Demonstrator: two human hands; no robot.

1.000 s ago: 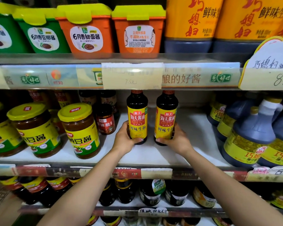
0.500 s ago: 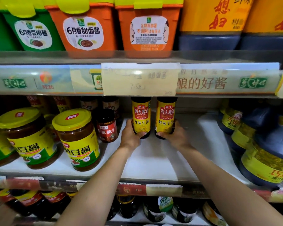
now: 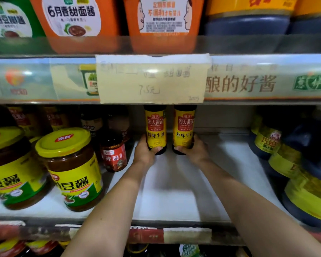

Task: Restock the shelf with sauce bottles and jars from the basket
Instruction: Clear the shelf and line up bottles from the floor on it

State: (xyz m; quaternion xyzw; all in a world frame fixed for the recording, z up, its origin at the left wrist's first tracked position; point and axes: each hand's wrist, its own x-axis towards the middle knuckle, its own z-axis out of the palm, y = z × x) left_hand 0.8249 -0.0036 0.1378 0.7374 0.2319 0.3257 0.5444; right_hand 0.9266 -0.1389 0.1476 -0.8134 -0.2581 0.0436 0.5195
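Two dark soy sauce bottles with yellow labels stand upright side by side deep on the white middle shelf (image 3: 170, 197). My left hand (image 3: 145, 152) grips the base of the left bottle (image 3: 155, 127). My right hand (image 3: 193, 151) grips the base of the right bottle (image 3: 184, 127). The bottle necks and caps are hidden behind the paper price tag (image 3: 152, 78) on the shelf edge above. No basket is in view.
Yellow-lidded bean paste jars (image 3: 70, 167) and a small red-labelled chilli jar (image 3: 114, 154) stand to the left. Large dark vinegar jugs (image 3: 304, 173) crowd the right. Orange and green sauce tubs (image 3: 78, 21) sit on the shelf above. More bottles fill the shelf below.
Both hands have pushed the two bottles farther back on the shelf. The camera has moved closer, so the bottle tops now sit behind the price tag.
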